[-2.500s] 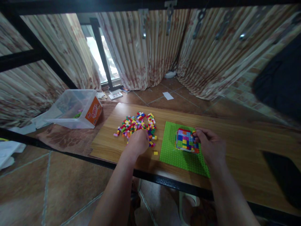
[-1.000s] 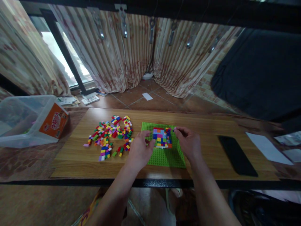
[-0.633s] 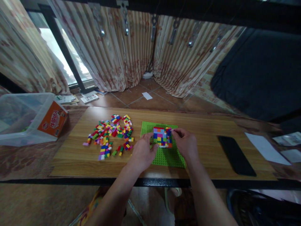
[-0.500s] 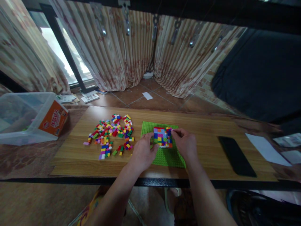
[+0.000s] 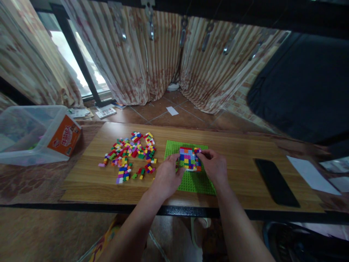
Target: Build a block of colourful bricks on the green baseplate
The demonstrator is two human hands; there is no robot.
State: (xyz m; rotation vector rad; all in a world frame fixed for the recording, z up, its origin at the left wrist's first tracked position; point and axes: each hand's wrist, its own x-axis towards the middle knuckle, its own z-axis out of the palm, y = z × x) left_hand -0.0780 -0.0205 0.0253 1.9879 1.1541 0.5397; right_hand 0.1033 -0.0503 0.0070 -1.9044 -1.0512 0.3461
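Observation:
A multicoloured block of joined toy bricks [image 5: 187, 157] sits over the green studded baseplate [image 5: 195, 185]. My left hand [image 5: 167, 177] holds the block's left side, with thumb and fingers curved along its edge. At the right edge, the thumb and fingers of my right hand [image 5: 216, 166] are pinched together against the block's darker right-hand column; whatever lies between the fingertips is too small to make out. Left of the plate, loose toy bricks [image 5: 124, 149] of many colours are spread in a pile.
The wooden board [image 5: 234, 145] carries the plate and bricks. A black phone-like slab [image 5: 276, 182] lies at right, beside a white paper [image 5: 313, 174]. On the far left stands a clear plastic bin [image 5: 32, 142] with an orange label. Striped curtains [image 5: 152, 62] hang behind.
The whole view has shifted slightly, so things appear a little farther right. Both hands stay at the block; the right fingertips have moved only slightly along its right edge.

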